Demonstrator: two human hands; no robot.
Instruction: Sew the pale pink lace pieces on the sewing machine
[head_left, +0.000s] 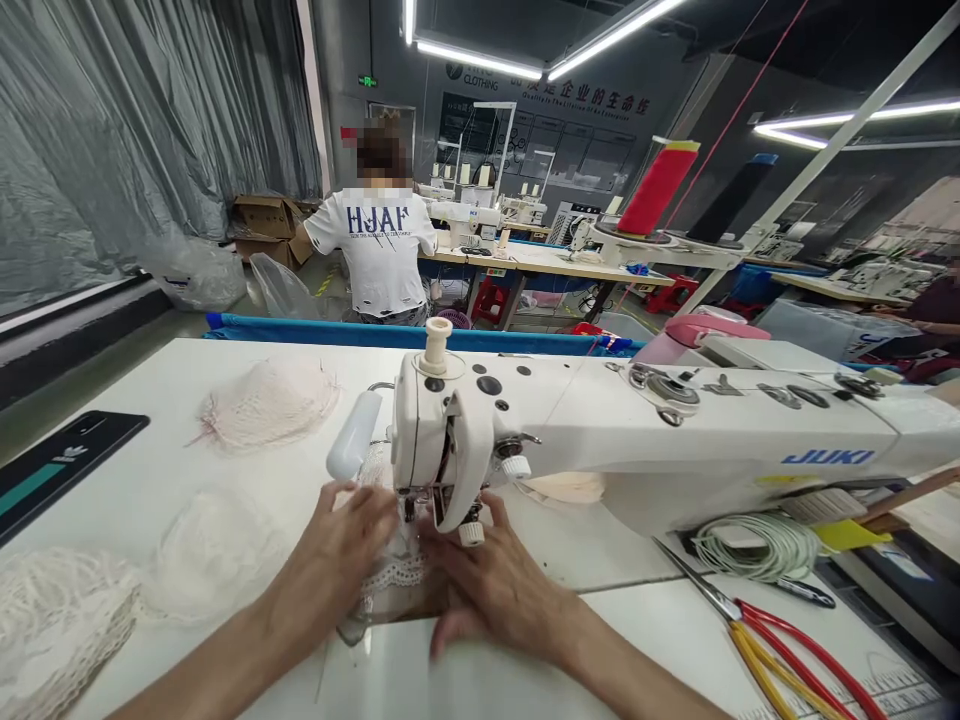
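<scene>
Left hand (355, 532) and right hand (504, 585) lie loosely open, fingers touching white lace (399, 574) at the sewing machine (630, 415)

A dark grey wall (409, 85) with printed lettering backs the room. Left of this wall hangs a silvery curtain (210, 110). Before the wall, white tube lights (480, 60) glow overhead and a long pale worktop (559, 260) stands; a green sign (367, 81) shines against the wall's left part.
</scene>
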